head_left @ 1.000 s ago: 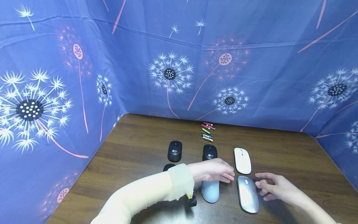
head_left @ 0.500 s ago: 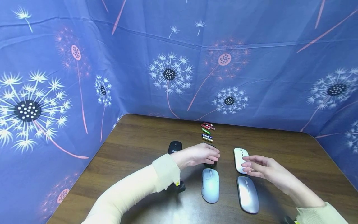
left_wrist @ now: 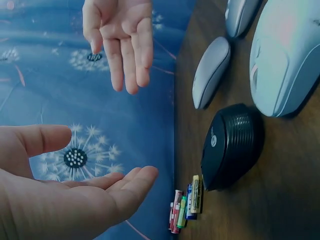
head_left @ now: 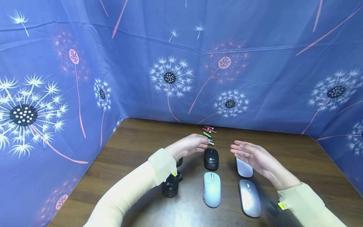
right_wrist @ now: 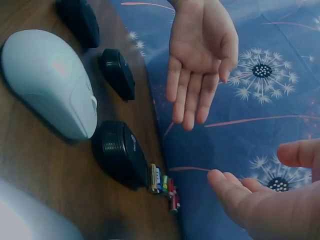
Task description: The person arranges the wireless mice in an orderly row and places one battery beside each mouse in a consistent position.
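Note:
Both hands are raised over the table with palms facing each other, fingers extended and nothing held. My left hand (head_left: 188, 145) is nearest the batteries (head_left: 207, 134), covering part of them in the head view. Just in front of these lies a black computer mouse (head_left: 211, 159), and nearer me a pale blue-white mouse (head_left: 212, 190). My right hand (head_left: 253, 156) is over a white mouse (head_left: 244, 169), hiding its far end. A silver-grey mouse (head_left: 249, 198) lies nearer. On the left sits another black mouse (head_left: 170, 186); a further black one (head_left: 179, 162) is mostly hidden behind the left wrist.
The wooden table (head_left: 136, 138) has a blue dandelion-print cloth (head_left: 141, 41) hanging along its back and sides. The small batteries, in red, green, blue and gold, lie close to the cloth. Dark wrist-camera parts hang under both sleeves.
The left hand has moved left and away from me, off the middle mice toward the batteries. My right hand has moved forward and left from beside the silver-grey mouse. The mice stay put.

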The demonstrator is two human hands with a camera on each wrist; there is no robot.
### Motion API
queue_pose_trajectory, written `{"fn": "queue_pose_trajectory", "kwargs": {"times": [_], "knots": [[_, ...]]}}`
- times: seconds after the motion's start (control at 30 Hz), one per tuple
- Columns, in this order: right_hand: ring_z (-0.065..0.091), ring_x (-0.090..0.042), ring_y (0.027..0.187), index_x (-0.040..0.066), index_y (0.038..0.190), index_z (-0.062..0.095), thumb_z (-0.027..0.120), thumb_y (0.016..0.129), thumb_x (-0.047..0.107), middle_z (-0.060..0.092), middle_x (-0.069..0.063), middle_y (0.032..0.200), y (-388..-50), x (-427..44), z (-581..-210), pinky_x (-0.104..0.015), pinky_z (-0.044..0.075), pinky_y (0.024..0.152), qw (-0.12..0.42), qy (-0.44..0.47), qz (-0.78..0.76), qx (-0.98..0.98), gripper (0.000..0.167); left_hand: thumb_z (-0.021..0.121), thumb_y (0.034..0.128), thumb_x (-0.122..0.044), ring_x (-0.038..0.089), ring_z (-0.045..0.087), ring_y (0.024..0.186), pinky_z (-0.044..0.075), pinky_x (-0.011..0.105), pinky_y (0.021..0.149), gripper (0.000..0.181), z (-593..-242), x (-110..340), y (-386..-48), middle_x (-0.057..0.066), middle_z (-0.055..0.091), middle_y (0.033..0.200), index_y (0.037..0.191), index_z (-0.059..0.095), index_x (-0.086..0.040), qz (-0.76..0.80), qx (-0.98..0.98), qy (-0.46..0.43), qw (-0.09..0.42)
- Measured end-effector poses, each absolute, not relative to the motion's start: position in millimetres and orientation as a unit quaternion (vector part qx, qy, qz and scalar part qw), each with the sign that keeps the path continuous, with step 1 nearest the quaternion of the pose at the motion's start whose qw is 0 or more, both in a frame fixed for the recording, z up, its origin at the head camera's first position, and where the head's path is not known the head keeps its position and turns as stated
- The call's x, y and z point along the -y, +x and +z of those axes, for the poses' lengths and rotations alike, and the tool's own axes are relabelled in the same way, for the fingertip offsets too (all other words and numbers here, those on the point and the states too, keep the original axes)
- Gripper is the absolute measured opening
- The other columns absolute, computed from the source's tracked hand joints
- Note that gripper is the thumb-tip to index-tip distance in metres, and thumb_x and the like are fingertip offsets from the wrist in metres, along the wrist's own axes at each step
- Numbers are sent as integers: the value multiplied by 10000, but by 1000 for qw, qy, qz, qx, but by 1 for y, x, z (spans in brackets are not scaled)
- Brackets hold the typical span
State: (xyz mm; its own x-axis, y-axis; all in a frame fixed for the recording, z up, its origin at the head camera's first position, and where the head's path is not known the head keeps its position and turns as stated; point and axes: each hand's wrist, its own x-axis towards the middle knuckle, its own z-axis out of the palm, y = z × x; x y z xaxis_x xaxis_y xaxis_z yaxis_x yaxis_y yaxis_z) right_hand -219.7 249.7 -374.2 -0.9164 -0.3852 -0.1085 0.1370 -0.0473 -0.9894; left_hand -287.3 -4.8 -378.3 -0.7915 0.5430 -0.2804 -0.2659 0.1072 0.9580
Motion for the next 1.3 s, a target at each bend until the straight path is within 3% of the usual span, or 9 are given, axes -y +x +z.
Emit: {"fn": "queue_pose_trajectory", "kwargs": {"times": [0.17,0.43,0.57,0.67,0.73,0.83,0.97,1.3], "knots": [[579,-142,1135,-106,1456,36,353,1034,203,623,37,1124,-234,-244,-378,-253,449,981,207,-65,-754,-619,612,410,970,-100,321,443,1255,341,435,1088,379,-380,5,-299,222,473,1343,1286,441,109,662,-683,89,296],[534,-190,1187,-52,1469,72,288,1040,204,601,-16,1108,-257,-237,-387,-320,327,1097,232,-21,-791,-565,544,419,972,-119,338,406,1291,318,433,1102,398,-398,1,-327,230,447,1376,1304,446,100,675,-681,45,280],[504,-241,1222,-34,1394,231,305,1036,202,602,-53,1079,-267,-234,-392,-357,262,1128,227,-3,-804,-550,435,540,907,-178,251,535,1065,454,380,947,318,-436,-1,-364,151,567,1189,1141,579,33,685,-675,51,268],[491,-257,1233,-13,1307,322,319,1033,199,585,-92,1117,-274,-232,-397,-366,254,1132,220,11,-803,-553,346,558,897,-185,204,510,935,466,375,896,250,-441,-2,-372,112,563,1128,1070,594,-8,685,-680,41,260],[487,-260,1227,-12,1293,327,307,1033,192,519,-168,1233,-279,-231,-400,-373,240,1138,217,20,-801,-558,331,508,916,-151,216,483,975,431,406,966,261,-428,-5,-363,136,524,1208,1117,564,7,680,-687,21,255],[469,-263,1231,-32,1351,278,291,1031,193,301,-273,1429,-286,-229,-405,-382,216,1146,217,34,-795,-566,392,458,932,-126,264,452,1100,351,449,1066,338,-412,-6,-350,193,443,1340,1219,509,44,679,-690,5,250],[405,-288,1277,-73,1445,113,256,1030,194,88,-280,1523,-294,-227,-413,-386,194,1154,218,46,-786,-576,514,475,910,-120,333,392,1250,318,457,1095,407,-406,-6,-344,224,381,1416,1275,467,60,678,-691,-4,252],[217,-366,1392,-115,1443,47,231,1026,180,90,-325,1505,-308,-224,-429,-394,209,1145,214,62,-780,-585,543,513,886,-125,347,385,1290,332,457,1087,457,-417,-12,-354,215,387,1425,1306,436,40,670,-700,-32,245]]}}
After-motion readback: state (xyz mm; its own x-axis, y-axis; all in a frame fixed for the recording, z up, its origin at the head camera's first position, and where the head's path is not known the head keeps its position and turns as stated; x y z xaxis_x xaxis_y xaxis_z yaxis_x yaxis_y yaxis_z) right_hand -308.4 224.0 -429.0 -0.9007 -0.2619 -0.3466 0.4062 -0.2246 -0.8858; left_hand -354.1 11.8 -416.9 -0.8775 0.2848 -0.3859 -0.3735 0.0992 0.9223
